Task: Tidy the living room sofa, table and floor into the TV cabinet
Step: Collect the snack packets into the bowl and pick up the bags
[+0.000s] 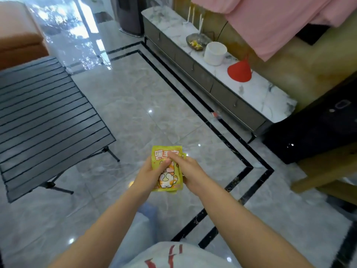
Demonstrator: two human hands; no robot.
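A small stack of yellow-green packets (167, 176) with a cartoon cat on the front is held in front of me, above the floor. My left hand (151, 172) grips the stack from the left with the thumb on its face. My right hand (188, 171) holds the right edge, thumb pressed on the top of the front packet. The TV cabinet (195, 64), grey with a white marble top and shut drawers, runs along the wall to the right.
On the cabinet top stand a red cone (240, 71), a white round container (214, 53) and a dish of small things (197, 41). A black slatted folding table (44, 120) stands at left. An orange sofa (17, 33) is far left. A small red item (216, 114) lies under the cabinet.
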